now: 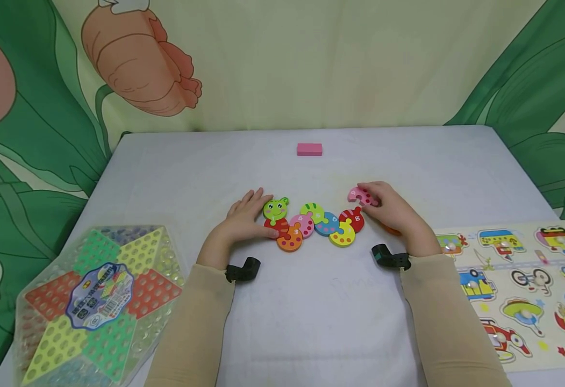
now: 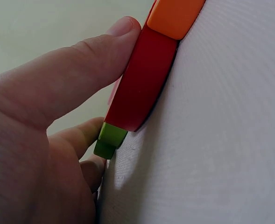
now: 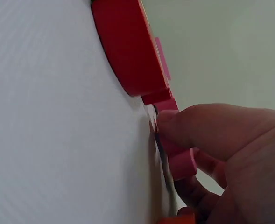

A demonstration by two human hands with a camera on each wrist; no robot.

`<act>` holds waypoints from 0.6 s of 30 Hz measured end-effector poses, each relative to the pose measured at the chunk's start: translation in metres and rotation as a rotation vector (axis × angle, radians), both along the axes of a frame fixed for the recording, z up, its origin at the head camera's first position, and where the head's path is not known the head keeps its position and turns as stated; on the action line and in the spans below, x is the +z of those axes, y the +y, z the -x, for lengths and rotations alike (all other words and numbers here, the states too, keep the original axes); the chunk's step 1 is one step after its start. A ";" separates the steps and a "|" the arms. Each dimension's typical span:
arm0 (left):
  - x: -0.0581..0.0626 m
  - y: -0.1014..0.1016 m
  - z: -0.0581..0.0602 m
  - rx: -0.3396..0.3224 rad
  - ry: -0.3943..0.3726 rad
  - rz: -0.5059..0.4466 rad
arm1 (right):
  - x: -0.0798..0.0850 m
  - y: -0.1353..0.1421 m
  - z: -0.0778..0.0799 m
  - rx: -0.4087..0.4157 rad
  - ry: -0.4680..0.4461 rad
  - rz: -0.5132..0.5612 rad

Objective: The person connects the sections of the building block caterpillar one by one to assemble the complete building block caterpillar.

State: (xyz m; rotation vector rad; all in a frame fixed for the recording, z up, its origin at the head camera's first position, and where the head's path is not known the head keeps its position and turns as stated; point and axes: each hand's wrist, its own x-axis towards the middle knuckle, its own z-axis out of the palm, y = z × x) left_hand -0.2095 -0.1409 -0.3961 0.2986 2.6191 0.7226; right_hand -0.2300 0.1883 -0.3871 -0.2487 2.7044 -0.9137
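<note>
A wooden caterpillar puzzle of numbered, coloured pieces (image 1: 327,223) lies joined in a wavy row on the white tabletop. Its green smiling head (image 1: 275,208) is at the left end, above a red piece (image 2: 144,77). My left hand (image 1: 244,217) rests there with fingers spread, its thumb on the red piece and a fingertip against the head. Between thumb and fingers, my right hand (image 1: 392,207) pinches a pink dotted piece (image 1: 361,195), close to the knob of the red end piece (image 1: 352,219). Partly hidden under the right hand, an orange piece (image 1: 390,230) shows only its edge.
A pink block (image 1: 309,149) lies near the table's back edge. On the left sits a clear box with a coloured star pattern (image 1: 156,293). A vehicle puzzle board (image 1: 505,279) is on the right, partly under the right forearm.
</note>
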 end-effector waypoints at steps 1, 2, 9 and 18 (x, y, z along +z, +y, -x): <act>0.000 0.000 0.000 -0.001 0.001 0.001 | 0.001 0.000 0.000 -0.012 0.001 0.001; 0.000 0.000 0.000 -0.001 0.001 0.002 | 0.001 0.001 -0.001 -0.026 0.003 0.001; 0.000 0.000 0.000 -0.003 0.008 -0.001 | 0.005 0.003 -0.002 -0.047 0.003 0.014; 0.001 0.000 -0.001 0.002 0.001 -0.007 | 0.003 0.004 -0.002 -0.056 0.001 0.014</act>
